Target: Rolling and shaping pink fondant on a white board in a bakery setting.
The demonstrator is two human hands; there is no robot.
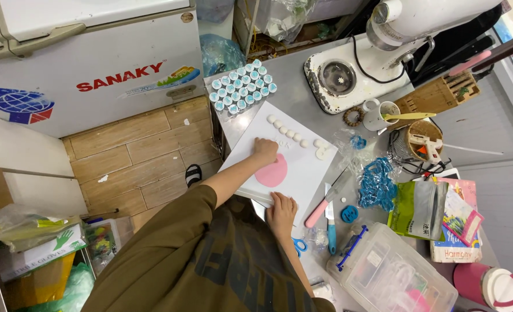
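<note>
A flat pink dough disc (pixel 273 173) lies on a white board (pixel 308 170) on the grey worktop. My left hand (pixel 265 150) rests on the disc's far edge, its fingers curled and pressing on the dough. At the board's near edge my right hand (pixel 282 211) lies with its fingers over the rim, holding the board. A curved row of small white dough balls (pixel 291 133) runs along the far side of the board.
A tray of small white-and-blue cups (pixel 242 86) sits beyond the board. To its right lie a pink-handled knife (pixel 319 212), a blue-handled tool (pixel 331 230), blue cutters (pixel 376 185), scissors (pixel 298 246) and a clear plastic box (pixel 392 271). A stand mixer (pixel 377 52) is behind; a white freezer (pixel 89 63) is left.
</note>
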